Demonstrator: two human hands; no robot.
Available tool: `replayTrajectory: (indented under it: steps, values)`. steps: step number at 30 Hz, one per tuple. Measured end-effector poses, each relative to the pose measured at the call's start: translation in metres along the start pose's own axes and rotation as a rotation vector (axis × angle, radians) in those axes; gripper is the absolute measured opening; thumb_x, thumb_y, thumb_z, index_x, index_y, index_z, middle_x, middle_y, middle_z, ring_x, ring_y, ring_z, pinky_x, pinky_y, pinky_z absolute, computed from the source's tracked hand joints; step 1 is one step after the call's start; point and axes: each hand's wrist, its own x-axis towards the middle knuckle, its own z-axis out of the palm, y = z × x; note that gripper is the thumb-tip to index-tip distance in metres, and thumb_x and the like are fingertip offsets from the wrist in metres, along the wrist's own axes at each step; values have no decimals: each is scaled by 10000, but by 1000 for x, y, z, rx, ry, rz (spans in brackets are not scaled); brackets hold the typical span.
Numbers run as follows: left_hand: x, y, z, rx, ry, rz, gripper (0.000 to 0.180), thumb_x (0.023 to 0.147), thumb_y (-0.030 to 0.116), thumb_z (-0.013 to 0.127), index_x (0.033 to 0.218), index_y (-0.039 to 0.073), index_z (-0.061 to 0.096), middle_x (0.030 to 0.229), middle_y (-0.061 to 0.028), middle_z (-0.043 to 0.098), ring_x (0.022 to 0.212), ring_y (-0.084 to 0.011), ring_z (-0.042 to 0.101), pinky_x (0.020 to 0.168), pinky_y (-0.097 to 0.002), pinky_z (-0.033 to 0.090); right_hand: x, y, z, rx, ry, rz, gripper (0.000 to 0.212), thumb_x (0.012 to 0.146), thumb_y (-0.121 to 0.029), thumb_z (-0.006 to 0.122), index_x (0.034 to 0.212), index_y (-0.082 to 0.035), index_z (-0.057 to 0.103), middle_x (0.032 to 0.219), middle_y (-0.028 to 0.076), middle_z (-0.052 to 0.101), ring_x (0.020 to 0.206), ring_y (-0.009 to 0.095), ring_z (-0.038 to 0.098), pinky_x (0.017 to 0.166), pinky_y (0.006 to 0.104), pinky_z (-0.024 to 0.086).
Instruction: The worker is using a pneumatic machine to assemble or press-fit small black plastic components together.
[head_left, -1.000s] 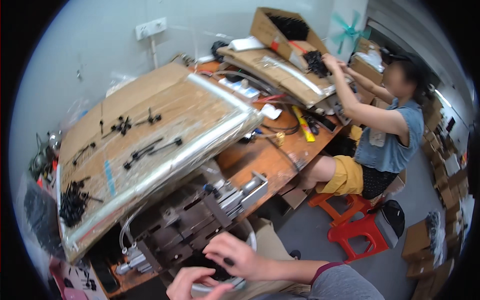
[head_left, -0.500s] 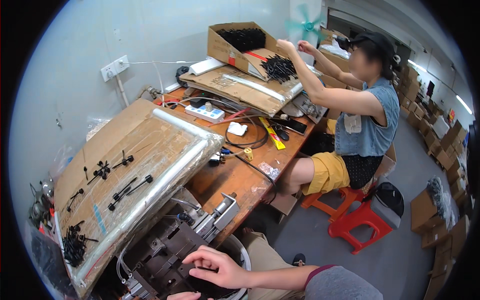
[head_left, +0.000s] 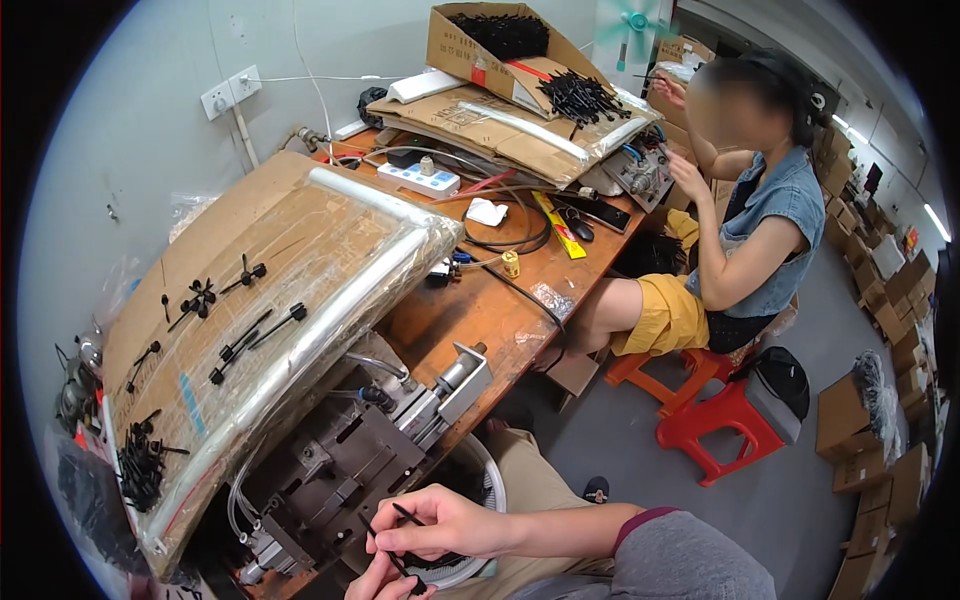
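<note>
Low in the view, over my lap, my right hand (head_left: 440, 522) pinches a thin black stick-like piece (head_left: 405, 514). Just below it, my left hand (head_left: 372, 580) is partly cut off by the lower edge. Its fingers close on another slim black piece (head_left: 396, 562), which has a thicker dark head. The two hands nearly touch. Left of them sits a metal fixture (head_left: 350, 470) with a cylinder and clear hoses. Beyond it, a tape-edged cardboard sheet (head_left: 300, 235) slopes, bearing scattered black pieces (head_left: 232, 345) and a pile of them (head_left: 143, 465).
A wooden table (head_left: 440, 318) carries a power strip (head_left: 418, 180), cables and a yellow packet (head_left: 560, 228). At the back, an open carton (head_left: 440, 45) holds many black pieces. A co-worker (head_left: 760, 220) sits at right by a red stool (head_left: 715, 440). Boxes line the far right.
My hands have come together, and black pieces now show in both. The view has shifted slightly. The co-worker's raised arms have come down and apart, with a thin piece in one hand.
</note>
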Motion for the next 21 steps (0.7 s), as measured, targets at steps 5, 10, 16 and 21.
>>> replayTrajectory:
  steps: [5,10,16,21]
  values:
    - [-1,2,3,67,44,-37,285,842,-55,709,1115,-41,628,1375,-223,518,1133,-339,614,883,-361,540,2,5,6,-140,113,-70,245,975,-181,627,1151,-14,599,838,-42,561,591,-24,373,499,180,248]
    - [-8,2,8,142,145,-109,235,860,-60,689,1090,-55,641,1369,-199,513,1090,-269,628,804,-318,550,-9,7,2,-44,121,-101,270,1016,-287,543,1095,-33,583,833,-28,517,627,-7,400,516,162,303]
    - [-13,-17,28,182,403,-333,279,677,-50,789,936,-29,688,1258,-184,626,1060,-282,641,910,-348,519,-10,3,15,-70,158,-62,291,987,-249,466,1046,20,562,786,16,497,691,88,464,619,238,367]
    - [5,-34,37,427,232,-280,231,727,13,758,946,-10,687,1240,-161,647,970,-316,664,861,-382,540,-22,-3,12,-174,260,-138,306,1056,-249,405,1080,4,577,835,52,569,754,107,534,708,249,427]
